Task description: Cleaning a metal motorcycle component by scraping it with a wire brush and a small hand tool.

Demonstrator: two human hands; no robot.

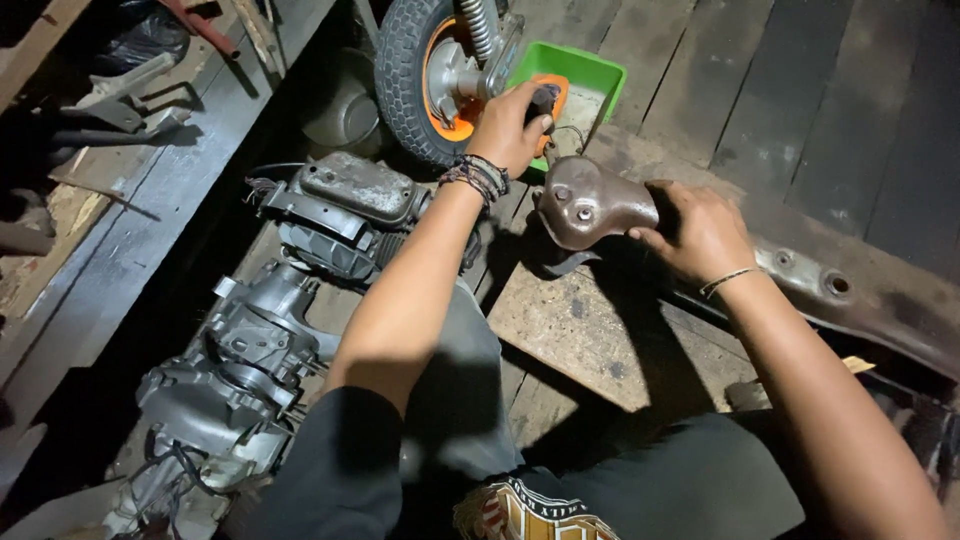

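The left hand [512, 125] is stretched forward with its fingers curled around a small dark tool with an orange part [547, 100]; what kind of tool it is cannot be made out. It holds this just over the near edge of a green plastic tray [585, 68] that sits on the wooden floor [800, 90] beyond both hands. Just left of that hand stands a small wheel with a black tyre and orange hub [415, 70].

The right hand [700, 235] is closed around the right end of a rusty brown metal cover [590, 205], thumb underneath, holding it up between the two hands. A flat wooden board [590, 335] lies beneath the cover, nearer the person. A long rusty metal frame part [870, 300] runs off to the right behind the right wrist. To the left of the left forearm lies a grey engine block [340, 210], and nearer still a dusty gearcase assembly [230, 380].
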